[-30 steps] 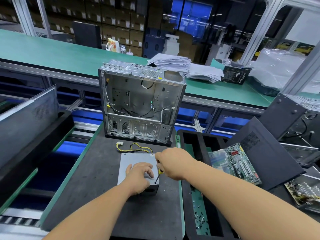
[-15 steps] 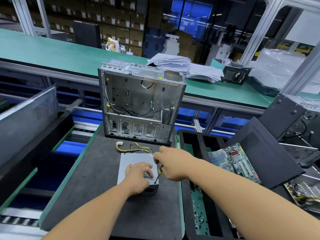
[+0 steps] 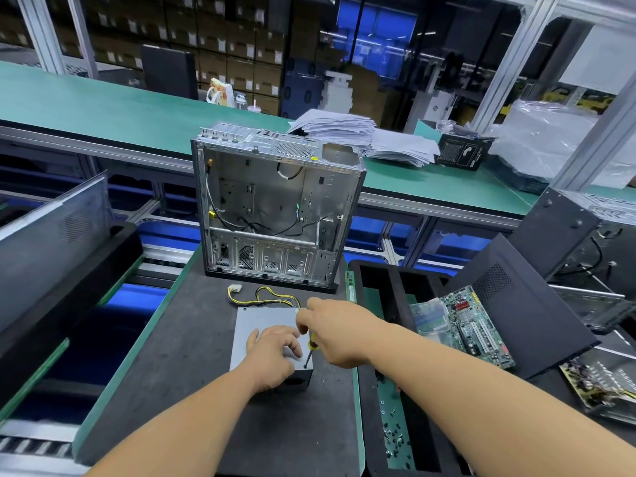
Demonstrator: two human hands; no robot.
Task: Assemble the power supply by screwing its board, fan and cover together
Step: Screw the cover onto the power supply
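A grey metal power supply point(image 3: 256, 321) lies flat on the black mat, its yellow and black cables point(image 3: 265, 297) trailing toward the case behind it. My left hand point(image 3: 273, 356) rests on its cover with fingers spread, pressing it down. My right hand point(image 3: 334, 330) grips a small yellow-handled screwdriver point(image 3: 309, 354). The shaft slants down to the near right corner of the cover, where the tip sits.
An open silver computer case point(image 3: 275, 208) stands upright behind the power supply. A black tray point(image 3: 368, 390) on the right holds loose screws point(image 3: 394, 437). A green circuit board point(image 3: 475, 325), a black side panel point(image 3: 523, 304) and another board point(image 3: 599, 383) lie farther right.
My right hand has shifted slightly on the screwdriver, fingers turning around the handle; the tip stays at the same corner. My left hand keeps its place on the cover.
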